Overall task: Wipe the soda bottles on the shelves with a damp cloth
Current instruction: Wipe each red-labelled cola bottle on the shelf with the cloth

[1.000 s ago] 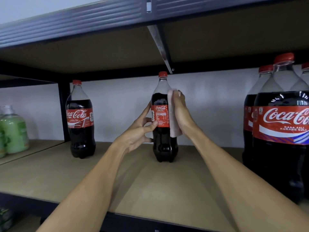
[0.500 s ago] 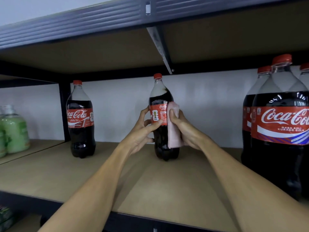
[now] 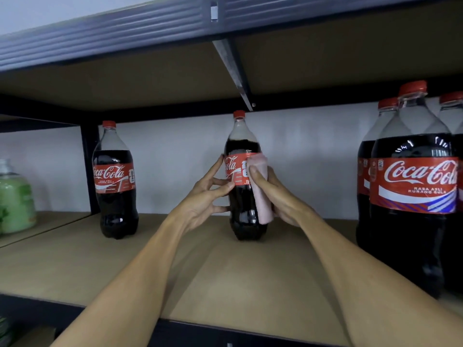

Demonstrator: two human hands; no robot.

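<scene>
**Pink cloth [image 3: 261,194] held against the middle bottle [image 3: 241,144]**

The middle bottle stands upright on the brown shelf board [image 3: 87,266], set back toward the pale wall [image 3: 175,156]. It sits beneath the metal brace [image 3: 233,68] of the upper shelf [image 3: 112,31]. It holds dark cola and has a red cap and a red label, and its base rests on the board.

The left hand [image 3: 200,199] grips the bottle from its left side. The thumb lies across the lower part of the label, one finger reaches up along the label's left edge, and the other fingers curve toward the dark body below.

The right hand [image 3: 283,199] holds the pink cloth, folded into a long narrow pad, against the bottle's right side. Its thumb presses on the cloth near the top, at label height. The other fingers are behind the cloth and cannot be seen. The cloth runs from the label's upper edge down to just above the base, clear of the board. Whether it is damp cannot be told.

A second cola bottle [image 3: 115,186] of the same kind stands upright well to the left, just beside the dark upright post [image 3: 87,166]. At the right edge, nearer the front of the shelf, a cluster of cola bottles [image 3: 413,196] stands close together, with the front one's label facing outward. At the far left, past the post, a green bottle [image 3: 15,201] stands on the neighbouring board, partly cut off by the frame.
</scene>
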